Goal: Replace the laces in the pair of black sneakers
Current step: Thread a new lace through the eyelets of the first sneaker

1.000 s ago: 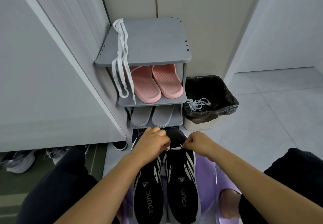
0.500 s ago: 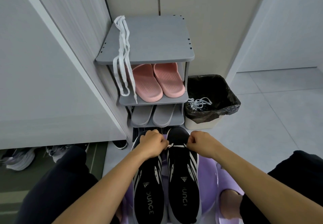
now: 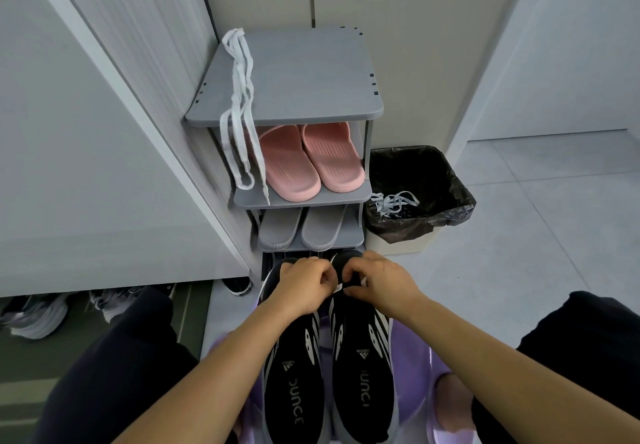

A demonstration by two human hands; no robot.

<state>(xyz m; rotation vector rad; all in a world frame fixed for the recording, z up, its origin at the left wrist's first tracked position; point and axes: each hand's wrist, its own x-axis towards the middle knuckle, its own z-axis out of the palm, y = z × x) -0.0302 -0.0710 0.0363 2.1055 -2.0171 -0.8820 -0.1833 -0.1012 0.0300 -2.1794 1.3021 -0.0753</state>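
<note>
Sneakers (image 3: 360, 391) | toes under L hand (image 3: 304, 282) + R hand (image 3: 381, 282) | pinching lace (image 3: 337, 287)

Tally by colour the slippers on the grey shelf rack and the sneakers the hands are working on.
Pink ribbed slide slippers: 2
Grey slide slippers: 2
Black sneakers with white stripes: 2
Total: 6
</note>
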